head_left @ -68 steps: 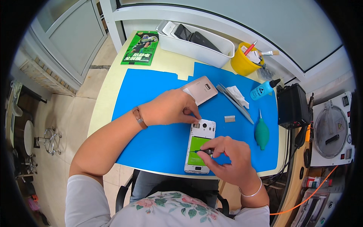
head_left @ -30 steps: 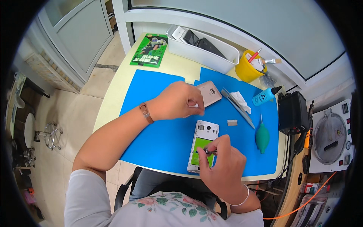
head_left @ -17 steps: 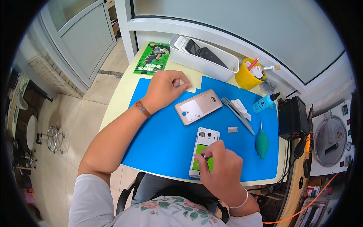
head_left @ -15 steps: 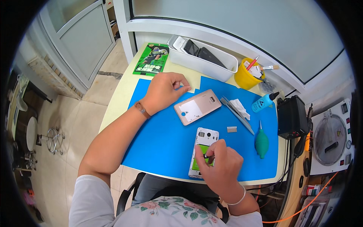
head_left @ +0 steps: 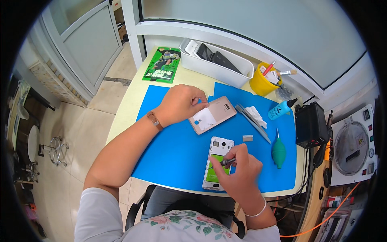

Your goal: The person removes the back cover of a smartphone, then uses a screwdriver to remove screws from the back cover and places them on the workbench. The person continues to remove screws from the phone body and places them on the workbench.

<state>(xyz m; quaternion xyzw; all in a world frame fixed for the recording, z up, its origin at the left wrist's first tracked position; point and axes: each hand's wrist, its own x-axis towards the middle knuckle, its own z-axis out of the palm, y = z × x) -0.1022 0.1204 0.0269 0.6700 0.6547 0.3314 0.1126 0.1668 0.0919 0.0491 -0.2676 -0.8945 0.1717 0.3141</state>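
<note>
An opened phone [head_left: 217,144] with a white frame and a green battery [head_left: 214,176] lies face down near the mat's front edge. Over it my right hand [head_left: 240,171] is closed around a short, dark screwdriver [head_left: 229,161], tilted with its tip toward the phone's left side. My left hand [head_left: 183,104] is pinched at the upper left of a gold phone back cover [head_left: 219,111], fingertips over the cover's edge. Whatever sits between those fingertips, if anything, is too small to make out. A small grey-white rectangular piece [head_left: 247,138] rests to the right of the phone.
Tweezers [head_left: 258,127] and a white tissue [head_left: 256,115] lie on the blue mat [head_left: 161,161], with a green air blower [head_left: 279,152] and a blue bottle [head_left: 280,109]. Behind stand a white bin [head_left: 225,72] of phones and a yellow cup [head_left: 262,84]. A black box [head_left: 311,125] borders the right.
My left hand has come down from above the cover to its upper-left edge. My right hand has shifted slightly right, so more of the screwdriver and battery shows.
</note>
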